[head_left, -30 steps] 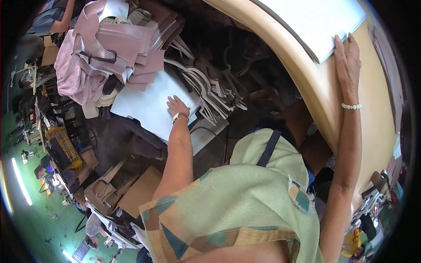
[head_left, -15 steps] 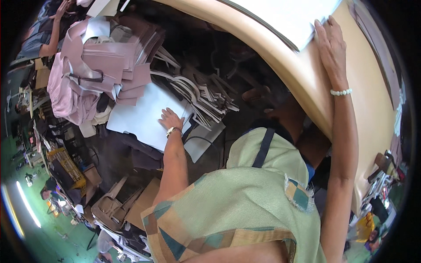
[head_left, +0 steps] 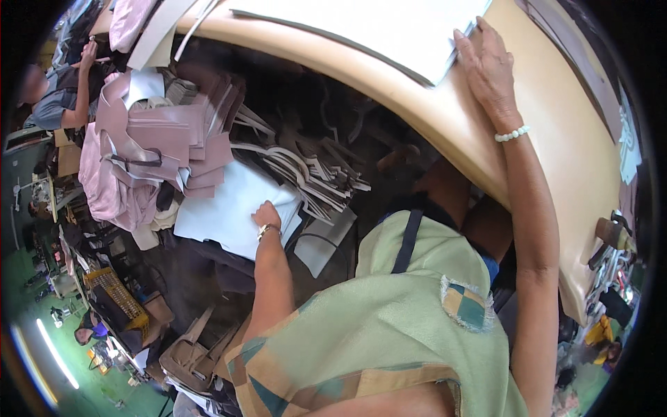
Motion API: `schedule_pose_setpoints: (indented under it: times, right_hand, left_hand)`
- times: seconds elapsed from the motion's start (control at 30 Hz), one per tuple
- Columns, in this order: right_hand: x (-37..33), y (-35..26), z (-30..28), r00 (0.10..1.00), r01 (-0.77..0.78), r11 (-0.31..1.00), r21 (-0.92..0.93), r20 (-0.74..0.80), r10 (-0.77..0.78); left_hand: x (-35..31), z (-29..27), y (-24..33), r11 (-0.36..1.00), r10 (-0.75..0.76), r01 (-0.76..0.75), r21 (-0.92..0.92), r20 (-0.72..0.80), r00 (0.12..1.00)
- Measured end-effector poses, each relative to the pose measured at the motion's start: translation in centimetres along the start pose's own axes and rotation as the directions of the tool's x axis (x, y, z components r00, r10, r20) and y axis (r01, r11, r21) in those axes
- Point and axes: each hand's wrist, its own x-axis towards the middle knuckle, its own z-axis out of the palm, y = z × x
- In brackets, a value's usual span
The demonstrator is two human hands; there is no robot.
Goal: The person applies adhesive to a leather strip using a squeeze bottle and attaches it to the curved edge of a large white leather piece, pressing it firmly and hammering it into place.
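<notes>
A pile of smooth white sheets (head_left: 215,215), edges uneven, lies low on the left beside the table. My left hand (head_left: 265,217) rests over this pile with its fingers curled in, pinching at the top sheet; the fingertips are partly hidden. On the cream table, my right hand (head_left: 485,66) lies with fingers stretched out, touching the corner of a flat white stack (head_left: 375,35). This stack has a dark lower edge. A bead bracelet circles my right wrist, and a watch my left.
Mauve cut pieces (head_left: 167,128) are heaped beyond the white pile, beside curved narrow strips (head_left: 299,170). The rounded cream table edge (head_left: 417,115) runs across the front. A grey-white piece (head_left: 325,243) lies lower down. Another person's arm (head_left: 83,83) shows at far left.
My left hand's fingers have gone from spread flat to curled in on the white pile. My right hand stays at the stack's corner, while the whole view has shifted slightly.
</notes>
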Motion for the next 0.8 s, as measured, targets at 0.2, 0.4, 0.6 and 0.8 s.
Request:
schedule_pose_setpoints:
  times: [0.2,0.4,0.6,0.8]
  right_hand:
    - [-0.1,-1.7,-0.4,0.987,-0.024,0.995,0.092,-0.154,0.038]
    - [-1.7,-6.9,-3.3,0.942,0.309,0.895,0.323,-0.237,-0.239]
    - [-1.1,-14.2,-11.5,0.841,0.241,0.354,0.904,-0.013,-0.540]
    - [-0.1,-6.5,-16.9,0.934,-0.019,0.505,0.863,0.196,-0.300]
  left_hand:
    - [-0.5,-6.3,-9.2,0.898,0.225,-0.286,-0.334,-0.209,0.952]
    - [-9.8,-33.8,-5.1,0.675,0.047,-0.357,-0.646,-0.445,0.894]
    - [-16.5,-50.0,3.7,0.364,0.302,-0.815,-0.452,-0.770,0.562]
    - [-14.5,-62.1,16.9,0.102,0.530,-0.972,-0.210,-0.816,0.232]
